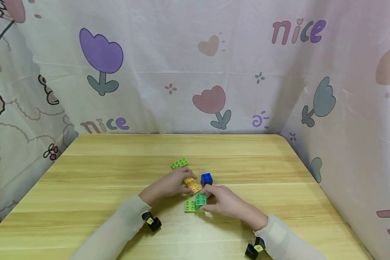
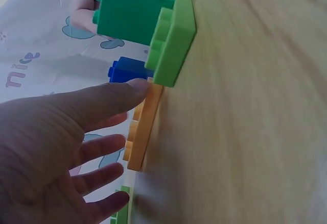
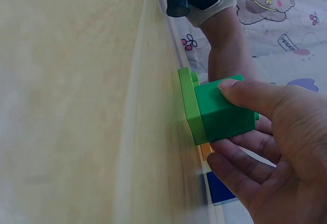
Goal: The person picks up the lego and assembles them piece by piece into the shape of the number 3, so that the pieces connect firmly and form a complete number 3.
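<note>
A tall green block [image 1: 200,200] stands on the right half of a flat light-green brick [image 1: 189,206] on the table. My right hand [image 1: 225,203] pinches the block between thumb and fingers, which shows up close in the right wrist view. My left hand [image 1: 170,183] is beside a flat orange brick [image 1: 193,185], its thumb tip at the near end and its fingers spread loosely. Whether the thumb touches the orange brick, I cannot tell. Just behind the right fingertips is a blue block [image 1: 206,178].
Another flat light-green brick [image 1: 180,163] lies beyond the left hand. The wooden table [image 1: 117,159] has printed cloth [image 1: 156,54] hanging behind it and at both sides. A black device [image 1: 152,221] is worn on each wrist.
</note>
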Demonstrator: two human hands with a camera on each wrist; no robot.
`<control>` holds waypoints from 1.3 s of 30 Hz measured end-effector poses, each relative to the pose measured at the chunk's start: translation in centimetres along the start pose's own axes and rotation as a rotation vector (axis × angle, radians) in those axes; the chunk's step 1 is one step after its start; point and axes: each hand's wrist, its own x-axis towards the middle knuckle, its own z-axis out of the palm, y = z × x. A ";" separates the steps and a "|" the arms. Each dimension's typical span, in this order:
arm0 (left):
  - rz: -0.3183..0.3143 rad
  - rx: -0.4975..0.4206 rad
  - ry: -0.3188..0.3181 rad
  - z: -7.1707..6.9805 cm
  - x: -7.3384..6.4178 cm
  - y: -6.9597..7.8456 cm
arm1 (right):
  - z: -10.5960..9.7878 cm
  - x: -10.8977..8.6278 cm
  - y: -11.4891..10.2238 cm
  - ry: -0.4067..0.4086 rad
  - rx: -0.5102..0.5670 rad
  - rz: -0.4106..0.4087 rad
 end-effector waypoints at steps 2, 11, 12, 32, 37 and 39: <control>0.016 0.003 -0.015 0.1 0.1 -0.2 | 0.0 0.0 0.0 0.000 -0.002 -0.007; 0.065 0.007 -0.035 0.3 0.2 -0.2 | 0.1 0.0 0.1 -0.001 0.012 -0.007; 0.062 0.010 -0.031 0.3 0.1 -0.2 | 0.1 0.0 0.1 0.002 0.014 -0.009; 0.033 0.025 -0.009 0.4 -0.4 0.4 | 0.3 0.1 0.2 -0.007 0.062 0.017; 0.036 0.037 -0.022 0.3 -0.4 0.5 | 0.4 0.1 0.3 -0.009 0.070 0.026; 0.036 0.044 -0.031 0.2 -0.4 0.5 | 0.4 0.1 0.4 -0.009 0.072 0.032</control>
